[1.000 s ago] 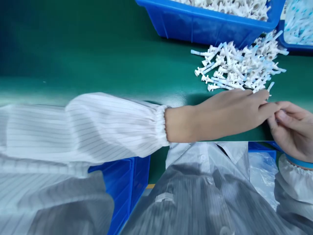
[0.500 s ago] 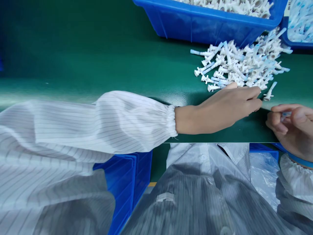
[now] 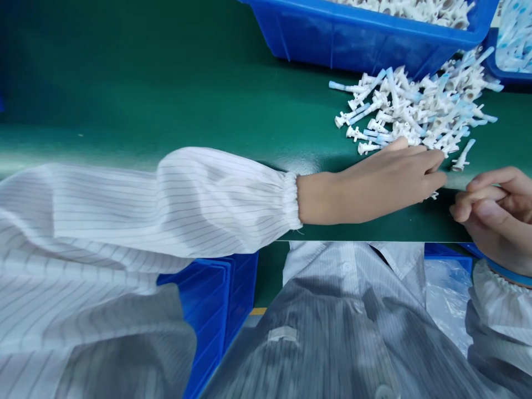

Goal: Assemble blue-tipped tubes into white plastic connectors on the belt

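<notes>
My left hand (image 3: 384, 180) reaches across from the left, back up, with its fingers curled together at the near edge of a pile of white plastic fittings (image 3: 415, 111). Many of these have pale blue tube-like ends. From under the curled fingers pokes the tip of a white plastic fitting (image 3: 434, 195); the rest of it is hidden. At the right edge, my right hand (image 3: 501, 213) is closed, thumb against fingers, and what it pinches cannot be made out. Between the hands and the pile lies a single loose fitting (image 3: 463, 156).
Behind the pile stands a blue bin (image 3: 332, 39) full of white parts. A second blue bin (image 3: 509, 76) at the far right holds pale blue pieces. Below the green tabletop (image 3: 166, 100) are blue crates (image 3: 220, 299) and a clear plastic bag (image 3: 446, 293).
A fitting's white tip now shows beneath my left fingers. My right fingers have shifted, and the clear bluish piece seen between them before is no longer visible. The view has shifted slightly.
</notes>
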Action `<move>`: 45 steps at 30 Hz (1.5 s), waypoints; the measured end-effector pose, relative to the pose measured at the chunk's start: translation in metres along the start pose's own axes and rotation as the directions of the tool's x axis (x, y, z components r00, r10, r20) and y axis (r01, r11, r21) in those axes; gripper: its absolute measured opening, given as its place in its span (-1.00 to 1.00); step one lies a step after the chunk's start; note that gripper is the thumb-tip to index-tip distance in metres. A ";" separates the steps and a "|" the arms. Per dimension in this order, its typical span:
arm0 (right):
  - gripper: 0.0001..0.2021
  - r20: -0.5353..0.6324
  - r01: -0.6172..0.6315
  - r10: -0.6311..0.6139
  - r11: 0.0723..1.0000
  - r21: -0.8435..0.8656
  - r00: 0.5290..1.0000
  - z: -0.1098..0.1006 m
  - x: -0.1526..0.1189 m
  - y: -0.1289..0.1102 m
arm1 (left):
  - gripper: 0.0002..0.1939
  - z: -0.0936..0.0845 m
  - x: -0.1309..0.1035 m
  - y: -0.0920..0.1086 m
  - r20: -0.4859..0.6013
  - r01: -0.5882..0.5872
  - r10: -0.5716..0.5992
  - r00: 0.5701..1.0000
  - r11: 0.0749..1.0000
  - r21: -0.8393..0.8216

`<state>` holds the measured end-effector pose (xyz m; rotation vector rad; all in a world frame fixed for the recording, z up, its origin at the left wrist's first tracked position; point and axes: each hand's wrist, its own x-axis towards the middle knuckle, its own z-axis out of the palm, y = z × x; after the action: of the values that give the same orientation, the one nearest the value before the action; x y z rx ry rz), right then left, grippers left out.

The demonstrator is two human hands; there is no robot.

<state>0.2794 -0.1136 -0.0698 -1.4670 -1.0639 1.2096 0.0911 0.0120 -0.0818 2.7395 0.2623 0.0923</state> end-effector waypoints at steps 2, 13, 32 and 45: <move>-0.77 -0.011 -0.005 0.006 0.999 0.038 1.000 -0.002 0.001 0.001 | -0.66 -0.007 0.000 0.000 0.054 -0.002 0.003 0.999 1.000 -0.012; -0.90 0.038 0.037 -0.031 0.990 -0.139 0.999 -0.006 0.002 0.004 | -0.76 0.000 0.001 0.005 0.013 -0.032 0.032 0.999 0.999 -0.034; -0.59 0.259 0.449 -0.371 0.650 -0.614 0.892 0.005 0.004 -0.011 | -0.69 0.007 0.003 0.000 -0.048 -0.034 0.023 0.999 0.974 -0.225; -0.62 0.302 0.460 -0.348 0.685 -0.565 0.888 0.003 0.009 -0.015 | -0.70 0.006 0.006 0.000 -0.066 -0.017 0.000 0.998 0.966 -0.259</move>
<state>0.2764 -0.1016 -0.0574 -1.4892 -1.9377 0.6787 0.0980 0.0112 -0.0875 2.4798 0.2385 0.2046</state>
